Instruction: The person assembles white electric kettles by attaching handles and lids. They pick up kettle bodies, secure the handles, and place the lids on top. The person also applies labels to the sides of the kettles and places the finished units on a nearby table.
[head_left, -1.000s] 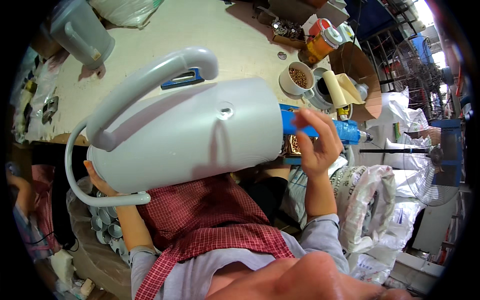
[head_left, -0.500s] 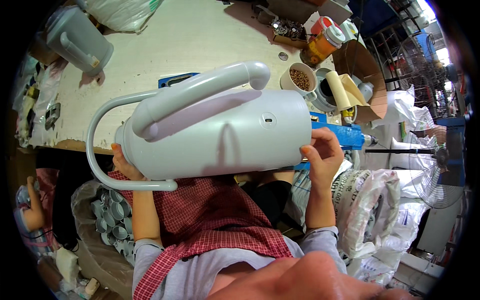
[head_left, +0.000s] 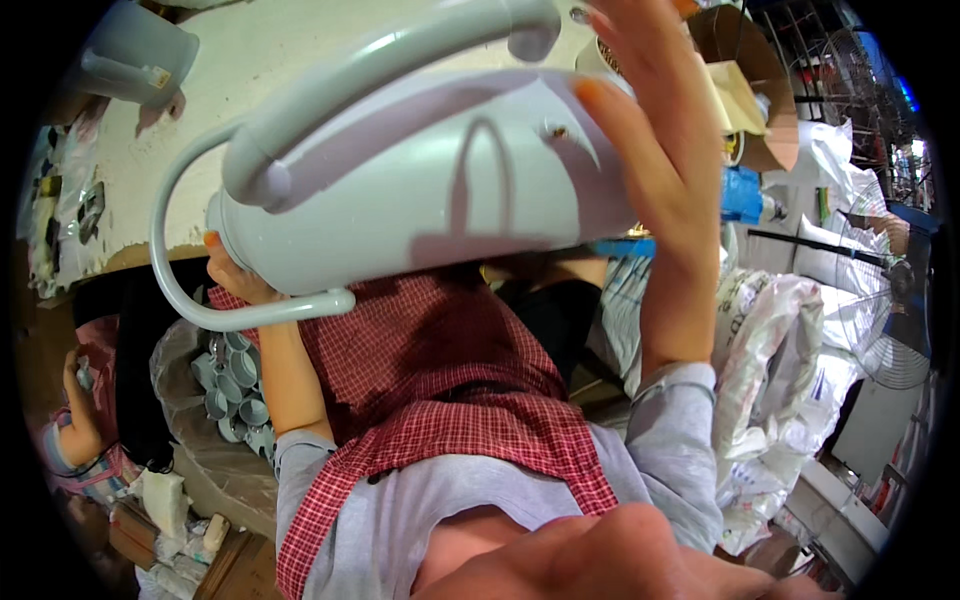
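A large grey vacuum jug (head_left: 370,215) lies on its side in front of me, above my lap and the table's near edge. It has a thick side handle and a thin curved carrying handle at its left end. My left hand (head_left: 240,276) is closed around the neck end, partly hidden by the jug. My right hand (head_left: 665,130) is raised over the base end with its thumb and fingers apart; it is slightly blurred. I cannot tell whether the thumb touches the jug. A small hole shows near the base.
Another grey jug (head_left: 140,55) stands at the far left of the table (head_left: 150,185). A bag of grey ring-shaped parts (head_left: 235,380) sits low at left, beside another person's arm (head_left: 78,425). At right are a cardboard box (head_left: 765,80), white sacks (head_left: 790,340) and fans (head_left: 885,345).
My right hand has left the lower edge of the base and risen over its upper right end. The jug appears higher in view and tilts up more at its right end.
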